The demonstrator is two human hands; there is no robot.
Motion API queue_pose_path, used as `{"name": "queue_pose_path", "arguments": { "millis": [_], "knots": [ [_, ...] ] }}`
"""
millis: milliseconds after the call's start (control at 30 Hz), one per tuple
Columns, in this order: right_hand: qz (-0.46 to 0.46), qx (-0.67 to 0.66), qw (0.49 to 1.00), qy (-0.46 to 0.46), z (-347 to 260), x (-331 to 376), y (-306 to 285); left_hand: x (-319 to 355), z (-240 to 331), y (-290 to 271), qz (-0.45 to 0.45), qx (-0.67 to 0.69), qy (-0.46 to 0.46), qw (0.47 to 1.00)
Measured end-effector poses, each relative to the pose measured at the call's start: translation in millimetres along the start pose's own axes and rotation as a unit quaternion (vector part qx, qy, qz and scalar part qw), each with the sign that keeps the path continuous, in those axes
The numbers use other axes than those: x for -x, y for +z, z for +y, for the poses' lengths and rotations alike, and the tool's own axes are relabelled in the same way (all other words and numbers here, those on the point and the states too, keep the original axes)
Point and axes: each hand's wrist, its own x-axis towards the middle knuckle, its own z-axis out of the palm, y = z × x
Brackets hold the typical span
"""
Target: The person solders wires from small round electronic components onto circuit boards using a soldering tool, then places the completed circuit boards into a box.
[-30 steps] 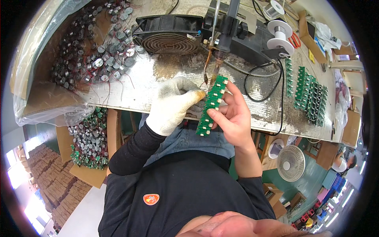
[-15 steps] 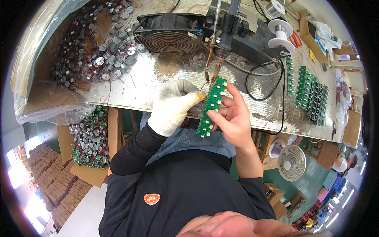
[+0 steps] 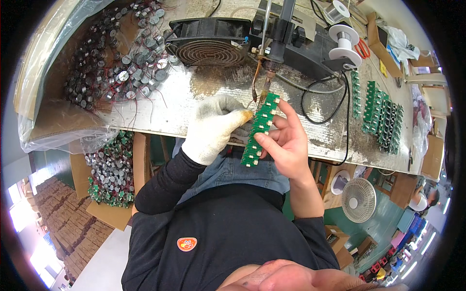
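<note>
My bare right hand (image 3: pixel 287 145) pinches a long green circuit board strip (image 3: pixel 261 127), which carries several small white connectors along its edge. The strip tilts, its far end just beneath the tip of an upright soldering iron (image 3: pixel 266 83). Beside it, a thin feed tube (image 3: pixel 255 82) points down. My left hand (image 3: pixel 213 127), in a white glove stained brown at the thumb, is closed in a pinch against the strip's left edge. Whatever its fingers hold is hidden, though a thin wire seems to show near the tips.
A plastic-lined box (image 3: pixel 63 106) of small round metal parts with red wires lies left. A black fan (image 3: pixel 208 43) stands behind my hands, with solder spools (image 3: pixel 344 41) farther right. More green strips (image 3: pixel 381 116) lie in rows. A black cable (image 3: pixel 348 121) hangs over the bench edge.
The circuit board strip has shifted very slightly away from me, toward the soldering iron. Both hands keep nearly the same pose and grip.
</note>
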Motion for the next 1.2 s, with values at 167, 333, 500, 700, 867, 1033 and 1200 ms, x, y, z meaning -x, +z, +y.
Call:
{"name": "queue_pose_path", "arguments": {
  "millis": [167, 333, 500, 700, 867, 1033, 1200],
  "knots": [
    [0.002, 0.008, 1.000, 0.018, 1, 2, 0, 0, -10, -4, 0.001, 0.012, -0.002, 1.000],
    [0.000, 0.010, 1.000, 0.019, 1, 3, 0, -1, -9, -3, 0.000, -0.023, 0.009, 1.000],
    [0.000, 0.019, 1.000, 0.008, 2, 6, 0, 1, -1, 3, 0.002, -0.035, -0.007, 0.999],
    [0.003, 0.009, 1.000, 0.000, -1, 6, 2, -2, 0, 2, -0.005, -0.080, 0.003, 0.997],
    [0.000, 0.007, 1.000, -0.008, 0, 5, 1, -3, 0, 1, -0.010, -0.095, 0.023, 0.995],
    [0.003, 0.001, 1.000, -0.005, -1, 5, 0, -1, 3, 5, 0.000, -0.033, 0.003, 0.999],
    [0.005, 0.000, 1.000, 0.005, -3, 5, -1, -3, 3, 7, 0.000, -0.053, 0.007, 0.999]
  ]
}}
